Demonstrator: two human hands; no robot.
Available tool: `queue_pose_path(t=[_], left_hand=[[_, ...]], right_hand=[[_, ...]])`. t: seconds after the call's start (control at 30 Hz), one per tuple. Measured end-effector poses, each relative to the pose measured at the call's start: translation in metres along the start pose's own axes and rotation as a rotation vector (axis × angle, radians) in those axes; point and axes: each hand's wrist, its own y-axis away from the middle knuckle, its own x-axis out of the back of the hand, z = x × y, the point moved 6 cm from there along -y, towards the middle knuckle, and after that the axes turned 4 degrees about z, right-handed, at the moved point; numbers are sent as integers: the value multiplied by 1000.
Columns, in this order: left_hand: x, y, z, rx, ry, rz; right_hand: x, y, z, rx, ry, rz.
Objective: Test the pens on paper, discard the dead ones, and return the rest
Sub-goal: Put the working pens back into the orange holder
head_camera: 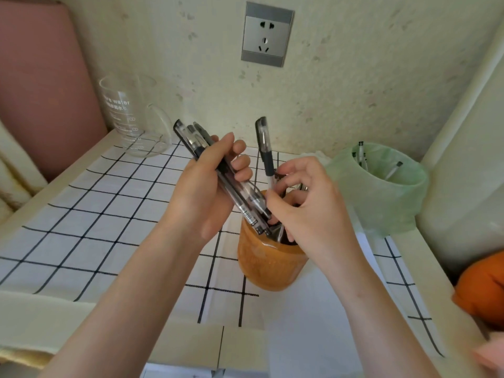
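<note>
My left hand [207, 186] grips a bundle of several clear black-capped pens [218, 170], slanted with their lower ends at the rim of the orange pen holder [267, 260]. My right hand [305, 205] reaches into the holder's mouth and pinches a single black-capped pen [265, 148] that stands nearly upright out of it. More pens sit inside the holder, mostly hidden by my fingers. A white sheet of paper [313, 309] lies on the table under and in front of the holder, to the right.
A small bin lined with a green bag [381, 197] stands at the back right with a few pens inside. A glass measuring jug [133, 118] is at the back left. The checked tablecloth [95, 214] covers the table. An orange object [485, 287] lies at the right edge.
</note>
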Motion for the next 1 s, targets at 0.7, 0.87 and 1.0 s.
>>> queue_pose_path(t=[0.7, 0.87, 1.0], left_hand=[[-18, 4, 5, -117, -152, -131], [-2, -3, 11, -150, -102, 7], [6, -4, 9, -144, -76, 90]], right_hand=[[-8, 0, -12, 109, -100, -71], [0, -2, -2, 28, -129, 22], [1, -2, -2, 64, 41, 38]])
